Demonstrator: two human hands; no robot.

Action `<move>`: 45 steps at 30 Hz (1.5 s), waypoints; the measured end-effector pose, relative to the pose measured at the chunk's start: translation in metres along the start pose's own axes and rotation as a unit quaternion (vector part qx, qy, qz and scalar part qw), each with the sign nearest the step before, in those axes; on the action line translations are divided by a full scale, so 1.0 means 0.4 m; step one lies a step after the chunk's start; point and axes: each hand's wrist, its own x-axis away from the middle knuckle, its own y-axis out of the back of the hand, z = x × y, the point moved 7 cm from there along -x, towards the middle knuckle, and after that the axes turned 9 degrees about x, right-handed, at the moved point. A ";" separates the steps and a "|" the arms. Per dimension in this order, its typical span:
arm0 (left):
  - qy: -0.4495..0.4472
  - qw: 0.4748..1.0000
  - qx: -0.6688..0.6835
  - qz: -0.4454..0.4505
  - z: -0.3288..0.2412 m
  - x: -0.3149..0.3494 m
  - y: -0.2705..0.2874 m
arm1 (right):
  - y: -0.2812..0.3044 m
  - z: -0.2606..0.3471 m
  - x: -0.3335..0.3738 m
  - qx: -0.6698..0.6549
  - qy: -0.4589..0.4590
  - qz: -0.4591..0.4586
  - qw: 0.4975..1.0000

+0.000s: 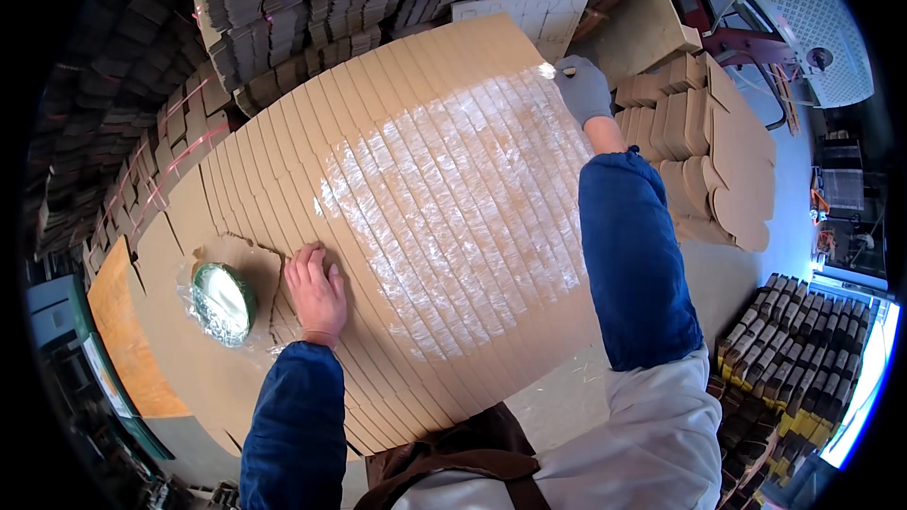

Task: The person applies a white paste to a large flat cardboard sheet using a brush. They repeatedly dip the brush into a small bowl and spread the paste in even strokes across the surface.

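Overlapping cardboard sheets (274, 156) lie fanned out before me, their edges making long, narrow strips. A white, streaky, glue-like coating (453, 212) covers the middle and right part of them. My left hand (316, 295), bare, rests palm down on the left part of the strips with its fingers stretched out. At the far right edge, my right hand (583, 90) in a grey glove is closed round a small thing with a whitish end; its kind is mostly hidden. Left of my left hand stands a green bowl (224, 304) of white paste, with clear plastic film round it.
The bowl sits on a torn cardboard piece (248, 255). Tall stacks of cardboard (283, 24) rise along the far side and left. More cut cardboard (699, 146) is piled at the right, near a machine with perforated panels (817, 38). Dark bundled stacks (789, 340) stand lower right.
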 end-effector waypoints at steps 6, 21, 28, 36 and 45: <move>-0.004 1.000 0.002 0.000 -0.016 -0.002 -0.009 | 0.007 -0.004 -0.016 0.022 0.017 0.014 1.000; 0.026 0.998 0.060 -0.006 0.024 0.010 0.072 | 0.164 0.207 0.529 -0.802 -0.179 0.137 0.552; -0.051 0.942 0.322 -0.078 -0.012 0.159 0.353 | 0.051 0.612 0.722 -0.851 -0.179 0.283 0.405; 0.381 0.835 0.354 -0.178 0.607 0.404 0.391 | -0.148 0.984 0.805 -0.859 -0.189 0.344 0.327; 0.447 0.735 0.502 -0.083 0.671 0.368 0.318 | -0.283 1.006 0.867 -0.866 -0.209 0.257 0.374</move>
